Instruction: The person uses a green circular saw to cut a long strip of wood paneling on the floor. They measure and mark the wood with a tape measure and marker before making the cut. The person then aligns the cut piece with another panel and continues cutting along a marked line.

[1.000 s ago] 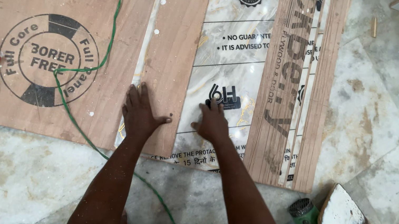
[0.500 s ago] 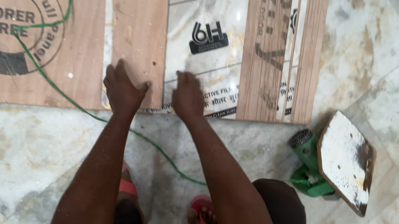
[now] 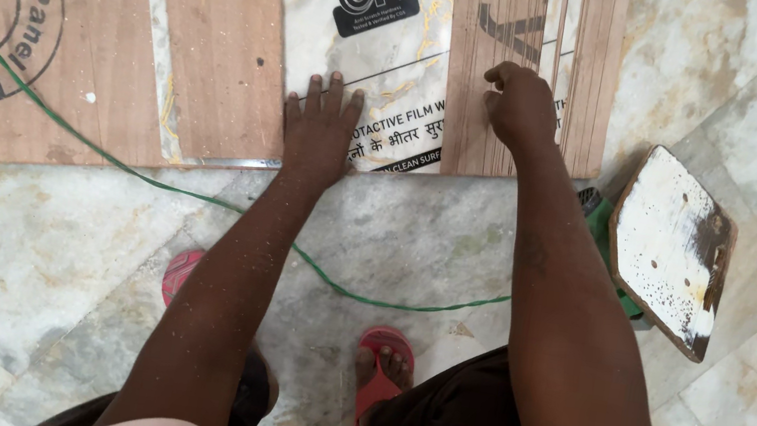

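Head view: the left hand (image 3: 318,133) is lying flat, fingers spread apart, palm down on the near edge of the film-covered laminate sheet (image 3: 364,49). It is pressing on the sheet and gripping nothing. The sheet is lying on the marble floor (image 3: 20,237), between the plywood board (image 3: 214,35) on its left and the narrow wooden strips (image 3: 589,64) on its right.

The right hand (image 3: 519,109) is resting on the strips near their front end, fingers curled together; whether it is clamping anything cannot be told.

A green cable (image 3: 199,198) is running from the plywood board across the floor, passing under both forearms. A white, worn board piece (image 3: 672,244) is lying well right of the right forearm, over a green tool (image 3: 605,219). 2 feet in red sandals (image 3: 383,366) are standing on the floor below.
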